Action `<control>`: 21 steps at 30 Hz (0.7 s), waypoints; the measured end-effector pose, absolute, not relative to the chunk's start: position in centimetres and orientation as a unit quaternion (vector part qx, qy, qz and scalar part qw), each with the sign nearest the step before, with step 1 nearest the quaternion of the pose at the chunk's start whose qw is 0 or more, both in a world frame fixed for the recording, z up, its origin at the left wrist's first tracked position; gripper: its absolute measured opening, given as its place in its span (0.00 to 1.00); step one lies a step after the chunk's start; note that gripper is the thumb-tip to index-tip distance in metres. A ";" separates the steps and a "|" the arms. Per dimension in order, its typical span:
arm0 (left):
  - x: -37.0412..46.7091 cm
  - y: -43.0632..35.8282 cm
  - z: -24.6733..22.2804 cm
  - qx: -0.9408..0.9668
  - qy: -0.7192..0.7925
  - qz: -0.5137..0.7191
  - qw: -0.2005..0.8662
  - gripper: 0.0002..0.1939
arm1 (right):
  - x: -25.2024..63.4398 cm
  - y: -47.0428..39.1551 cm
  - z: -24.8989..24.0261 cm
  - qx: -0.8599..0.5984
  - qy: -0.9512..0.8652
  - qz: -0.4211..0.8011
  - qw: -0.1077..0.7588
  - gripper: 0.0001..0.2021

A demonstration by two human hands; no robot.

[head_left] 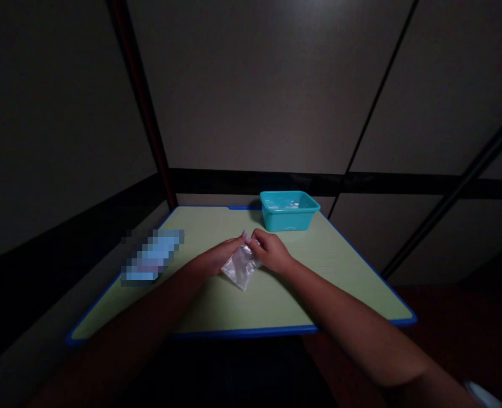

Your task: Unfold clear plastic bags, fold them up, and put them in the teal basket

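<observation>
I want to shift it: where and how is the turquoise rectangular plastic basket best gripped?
Probably two-handed, by the outward-flaring rim at its left and right ends, coming from the near side: the basket stands upright, and a dark panelled wall rises behind. The left hand and right hand hold crumpled translucent plastic film.

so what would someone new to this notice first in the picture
Probably the turquoise bin, bright against the dark wall, toward the far right of the pale green table. Then the crumpled clear plastic bag held by the left hand and right hand, near the table's middle. A pixelated blue patch on the left stands out too.
</observation>
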State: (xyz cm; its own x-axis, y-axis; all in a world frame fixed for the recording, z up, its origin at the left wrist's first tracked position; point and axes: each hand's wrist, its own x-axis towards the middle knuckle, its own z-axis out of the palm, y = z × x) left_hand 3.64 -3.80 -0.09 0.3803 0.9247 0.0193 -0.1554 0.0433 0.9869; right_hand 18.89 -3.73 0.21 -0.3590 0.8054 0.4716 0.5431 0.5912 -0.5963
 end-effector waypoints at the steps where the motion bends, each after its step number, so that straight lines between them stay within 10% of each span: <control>1: 3.3 -3.8 0.0 0.546 0.353 0.406 0.642 0.24 | 18.9 -3.4 0.1 -0.408 -0.799 0.192 0.398 0.15; 11: 0.6 -2.5 1.2 0.501 0.386 0.476 0.612 0.12 | 20.9 -1.9 0.5 -0.321 -0.729 0.456 0.397 0.23; 21: -0.2 -1.6 1.5 0.427 0.391 0.629 0.519 0.17 | 21.6 -1.1 0.4 -0.335 -0.724 0.452 0.400 0.16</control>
State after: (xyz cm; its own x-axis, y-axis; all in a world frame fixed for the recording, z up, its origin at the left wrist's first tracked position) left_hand -0.17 -1.58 1.46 -0.0963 0.9867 0.1309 -0.3191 -0.1552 0.9349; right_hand 21.57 -1.14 0.40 -0.4566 0.8459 0.2756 0.1233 0.3670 -0.9220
